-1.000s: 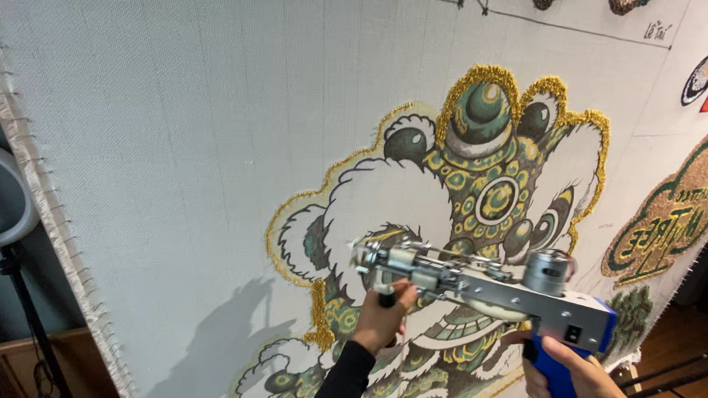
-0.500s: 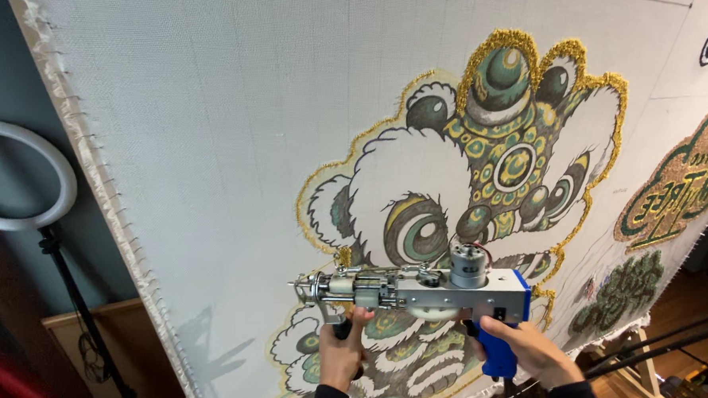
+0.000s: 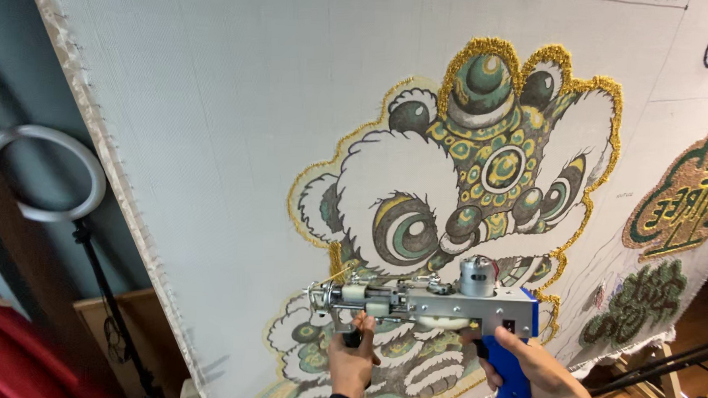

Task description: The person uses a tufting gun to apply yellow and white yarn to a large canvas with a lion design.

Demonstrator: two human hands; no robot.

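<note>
I've got the tufting gun (image 3: 429, 302) held level in front of the stretched cloth (image 3: 237, 138), its needle end pointing to my left, just below the big lion face (image 3: 465, 196) already worked in green, gold and white. My right hand (image 3: 533, 370) is wrapped shut around the blue grip at the rear, fingers curled tight round it; my left hand (image 3: 352, 362) is closed on the short black handle under the front, fingertips folded in. The gun looks to me like a solid lump of metal with a motor sitting on top, so I judge it front-heavy and rigid, best carried by those two handles and never by the exposed moving parts near the needle. The cloth is soft but pulled taut on its frame, and I'd guess it gives a little when pressed. I can't tell whether the needle touches the cloth. A thin strand of yarn runs off the front end. To my left stands a ring light (image 3: 45, 173) on a thin black stand, well apart from the gun. Other finished pieces, among them a green and gold emblem (image 3: 684, 197), sit to the right on the same cloth
</note>
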